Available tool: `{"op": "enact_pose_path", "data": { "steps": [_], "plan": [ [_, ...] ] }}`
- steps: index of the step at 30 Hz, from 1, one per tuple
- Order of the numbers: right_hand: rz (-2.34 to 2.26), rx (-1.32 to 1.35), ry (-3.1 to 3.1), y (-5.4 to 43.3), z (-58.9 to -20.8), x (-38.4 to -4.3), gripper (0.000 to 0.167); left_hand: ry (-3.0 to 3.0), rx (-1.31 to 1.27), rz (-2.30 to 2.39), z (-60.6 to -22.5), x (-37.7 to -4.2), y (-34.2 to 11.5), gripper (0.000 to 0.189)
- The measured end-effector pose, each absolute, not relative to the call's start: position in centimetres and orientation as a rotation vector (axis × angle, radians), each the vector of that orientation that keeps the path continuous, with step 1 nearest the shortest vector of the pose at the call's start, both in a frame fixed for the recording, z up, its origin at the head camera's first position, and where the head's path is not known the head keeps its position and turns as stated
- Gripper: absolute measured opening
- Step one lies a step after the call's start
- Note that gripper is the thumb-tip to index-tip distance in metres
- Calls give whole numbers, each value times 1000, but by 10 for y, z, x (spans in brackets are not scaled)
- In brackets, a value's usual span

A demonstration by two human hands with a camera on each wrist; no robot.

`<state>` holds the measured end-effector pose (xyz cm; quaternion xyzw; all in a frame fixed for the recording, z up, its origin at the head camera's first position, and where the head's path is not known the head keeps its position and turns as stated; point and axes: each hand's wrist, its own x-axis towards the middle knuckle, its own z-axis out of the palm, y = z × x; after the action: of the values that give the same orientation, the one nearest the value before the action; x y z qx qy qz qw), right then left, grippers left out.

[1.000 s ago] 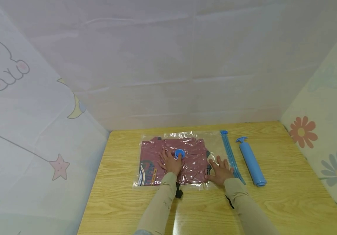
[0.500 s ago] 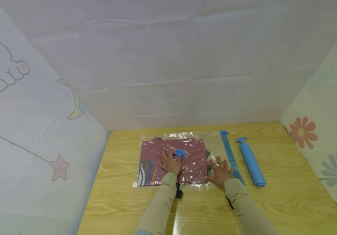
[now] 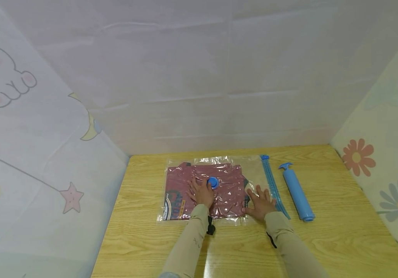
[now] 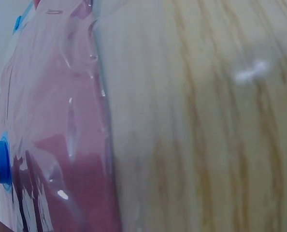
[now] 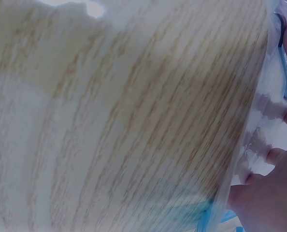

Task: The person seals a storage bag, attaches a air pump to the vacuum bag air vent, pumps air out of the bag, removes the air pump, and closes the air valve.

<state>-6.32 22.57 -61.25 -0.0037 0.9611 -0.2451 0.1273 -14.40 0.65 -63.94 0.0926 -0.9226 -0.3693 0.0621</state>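
A clear vacuum storage bag lies flat, with a folded maroon garment inside. The round blue valve cap sits near the middle of the bag. My left hand rests spread on the bag, its fingertips against the cap's left edge. In the left wrist view a digit touches the blue cap from the side. My right hand lies with spread fingers on the bag's right part, beside the blue zip strip. In the right wrist view those fingers press the clear film.
To the right of the bag a blue hand pump lies on the wooden table. Printed cloth walls enclose the table's back and sides. A black strap hangs at the left wrist.
The left hand's thumb has slid off the cap's face to its left edge, so more of the cap shows. The right hand and the pump stay in place.
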Motion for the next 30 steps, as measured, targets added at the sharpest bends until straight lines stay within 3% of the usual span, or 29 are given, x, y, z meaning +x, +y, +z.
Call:
{"op": "enact_pose_path", "data": {
  "steps": [9, 16, 30],
  "plan": [
    [-712, -5, 2796, 227, -615, -64, 88, -2744, 292, -1136, -639, -144, 7, 27],
    [-728, -1, 2798, 227, -618, -65, 89, -2715, 358, -1160, -643, -147, 8, 43],
    [-729, -10, 2821, 228, -623, -65, 89, -2718, 273, -1121, -649, -147, 5, 21]
  ]
}}
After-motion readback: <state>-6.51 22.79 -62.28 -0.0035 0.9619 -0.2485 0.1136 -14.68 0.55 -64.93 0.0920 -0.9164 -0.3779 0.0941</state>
